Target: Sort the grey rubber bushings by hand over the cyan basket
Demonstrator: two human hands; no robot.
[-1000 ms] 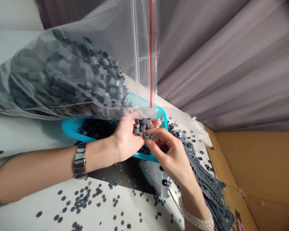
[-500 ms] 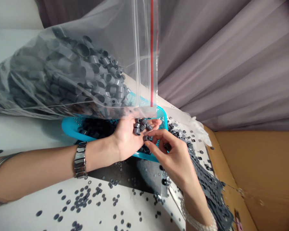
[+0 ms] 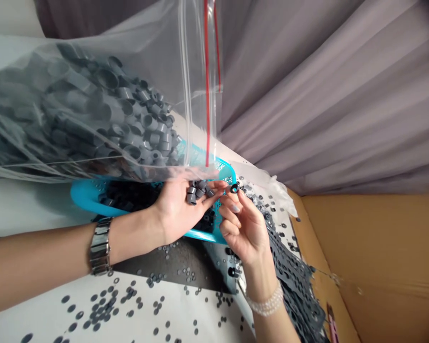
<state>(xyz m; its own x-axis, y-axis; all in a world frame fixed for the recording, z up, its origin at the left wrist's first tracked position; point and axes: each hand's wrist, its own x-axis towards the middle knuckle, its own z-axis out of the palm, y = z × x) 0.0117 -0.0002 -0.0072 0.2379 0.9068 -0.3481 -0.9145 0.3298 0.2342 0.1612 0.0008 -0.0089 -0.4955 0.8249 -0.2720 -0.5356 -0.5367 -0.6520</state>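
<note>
The right hand was gripping one dark ring-shaped piece between thumb and finger, just beside the left hand's fingertips, its hole showing. The left hand lay open, palm up, with a small pile of grey pieces resting on it; at least five showed, though overlap kept the count uncertain. Its upper side showed only hazily through the film of one clear bag.

One watch circled the left wrist and one beaded bracelet the right. Directly beneath the hands stood one blue basket, its near rim passing under the left wrist and its dark contents partly covered by hand and bag. The bag, full of grey cylinders too many to count, ran off the left and top edges of view and took up the room above the left forearm.

Dozens of dark discs lay scattered across the white worktop. Perforated grey strips filled the space between the right forearm and the cardboard, their lower end cut off.
</note>
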